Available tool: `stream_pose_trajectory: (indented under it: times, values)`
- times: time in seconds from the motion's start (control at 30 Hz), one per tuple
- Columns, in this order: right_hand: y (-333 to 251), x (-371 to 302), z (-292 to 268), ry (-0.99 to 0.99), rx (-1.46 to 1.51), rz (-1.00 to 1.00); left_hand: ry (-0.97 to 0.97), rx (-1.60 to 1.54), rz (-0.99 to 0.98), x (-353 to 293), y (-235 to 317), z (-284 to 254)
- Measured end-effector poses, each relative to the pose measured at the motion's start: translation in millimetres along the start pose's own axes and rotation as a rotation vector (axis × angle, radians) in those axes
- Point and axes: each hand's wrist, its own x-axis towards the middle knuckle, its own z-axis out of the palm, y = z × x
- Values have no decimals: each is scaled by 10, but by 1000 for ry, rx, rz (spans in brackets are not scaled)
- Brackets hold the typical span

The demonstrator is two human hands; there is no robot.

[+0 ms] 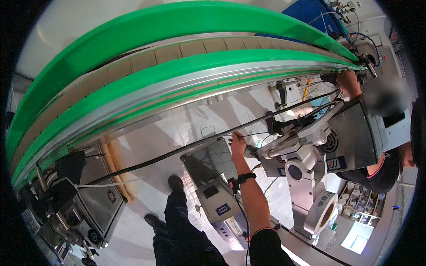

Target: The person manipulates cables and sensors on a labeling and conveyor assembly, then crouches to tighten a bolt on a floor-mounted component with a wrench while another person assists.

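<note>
My right hand, a black band around its wrist, reaches forward below the conveyor. Its fingers are drawn together at a thin black cable, which runs right toward the labelling machine. Just beyond the fingertips a thick black cable crosses the view diagonally. Below the hand stands a grey metal box with a small display, next to a dark flat plate. A large roll of labels hangs on the machine's near side. My left hand is out of view.
A conveyor with green side rails curves across the top. Another person's hand is at its right end. Another metal machine stands at left. A tray of small parts and a lit screen are at lower right.
</note>
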Motion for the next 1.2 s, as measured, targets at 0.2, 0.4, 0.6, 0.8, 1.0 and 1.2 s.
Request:
stream_pose_trajectory:
  times: [0.2, 0.4, 0.6, 0.8, 1.0, 1.2]
  values:
    - [762, -243, -13, -143, -314, -8, -130, 15, 223, 274, 492, 275]
    - [526, -1255, 377, -320, -252, 29, -414, 1, 156, 411, 1417, 1039]
    - [-297, -2102, 547, -329, 272, 243, -778, -647, -162, 868, 1821, 1979]
    - [-721, -2506, 437, -315, 357, 369, -1049, -1221, -459, 1176, 2403, 2665]
    - [-886, -2603, 169, -328, 283, 316, -837, -1640, -419, 1530, 2371, 2512]
    - [-896, -2589, -144, -205, 212, 323, -677, -1650, -67, 1883, 1916, 1966]
